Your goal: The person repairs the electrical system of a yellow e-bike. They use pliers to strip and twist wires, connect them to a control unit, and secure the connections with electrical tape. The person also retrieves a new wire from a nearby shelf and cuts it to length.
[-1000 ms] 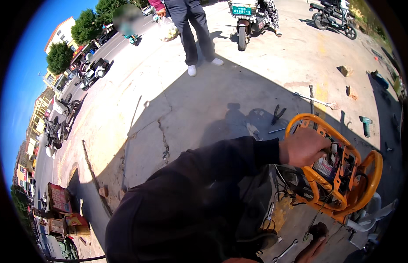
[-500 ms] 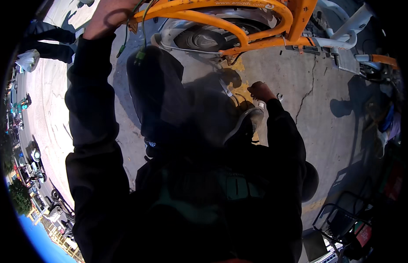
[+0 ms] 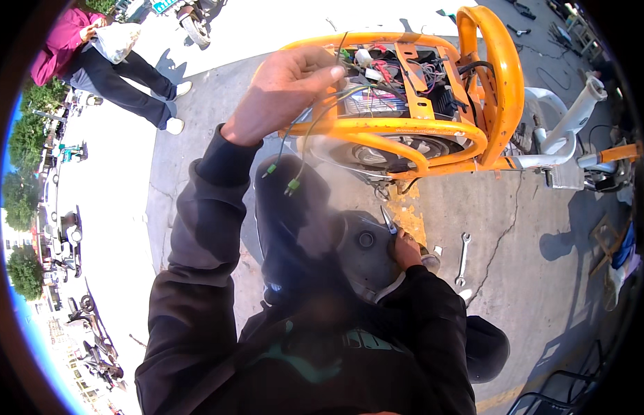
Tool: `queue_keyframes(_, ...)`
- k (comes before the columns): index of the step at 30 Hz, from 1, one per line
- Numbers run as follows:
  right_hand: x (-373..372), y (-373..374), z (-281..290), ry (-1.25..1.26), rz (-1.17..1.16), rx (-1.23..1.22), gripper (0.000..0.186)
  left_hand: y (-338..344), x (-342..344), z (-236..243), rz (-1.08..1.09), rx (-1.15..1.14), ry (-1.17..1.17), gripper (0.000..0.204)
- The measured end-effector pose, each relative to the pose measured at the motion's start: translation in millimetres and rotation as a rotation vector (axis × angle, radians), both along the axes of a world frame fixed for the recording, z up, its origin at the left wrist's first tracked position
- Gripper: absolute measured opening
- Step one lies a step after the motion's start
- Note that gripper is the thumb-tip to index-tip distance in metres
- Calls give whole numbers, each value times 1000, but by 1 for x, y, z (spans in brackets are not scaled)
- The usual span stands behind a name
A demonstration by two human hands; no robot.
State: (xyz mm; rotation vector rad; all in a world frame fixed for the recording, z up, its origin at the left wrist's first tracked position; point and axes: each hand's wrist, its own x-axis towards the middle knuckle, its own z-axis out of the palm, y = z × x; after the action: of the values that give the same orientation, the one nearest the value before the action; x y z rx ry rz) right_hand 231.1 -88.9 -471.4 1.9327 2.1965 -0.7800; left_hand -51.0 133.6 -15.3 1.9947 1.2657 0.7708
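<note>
Okay, head view: left hand (image 3: 287, 86) pinches a thin dark wire (image 3: 344, 43) at the orange frame's (image 3: 384, 126) left end, green plugs (image 3: 293, 185) dangling by the knee (image 3: 287, 221). Right hand (image 3: 407, 250) is at the pliers (image 3: 388, 218), grip hidden, can't tell; wrench (image 3: 464, 259) lies right of it.

Tubular metal frame (image 3: 377, 125) is orange, small plastic plugs (image 3: 293, 185) green, thin wires (image 3: 383, 72) partly red, slim double-ended metal wrench (image 3: 464, 259) silver-grey, concrete ground (image 3: 450, 200) grey with a yellow patch (image 3: 408, 216), bulging plastic bag (image 3: 116, 43) whitish.

Glossy metal frame (image 3: 377, 125), matt cloth sleeve (image 3: 197, 228)
</note>
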Motion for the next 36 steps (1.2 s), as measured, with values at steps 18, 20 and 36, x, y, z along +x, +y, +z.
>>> queue_keyframes(18,12,67,379,416,174,-242,35,13,-11,-23,41,72,-27,44)
queue_keyframes(20,13,45,422,518,184,-12,26,4,8,-3,35,-61,-171,22)
queue_keyframes(36,-50,73,510,-68,184,316,28,13,-11,-21,-14,128,-63,43)
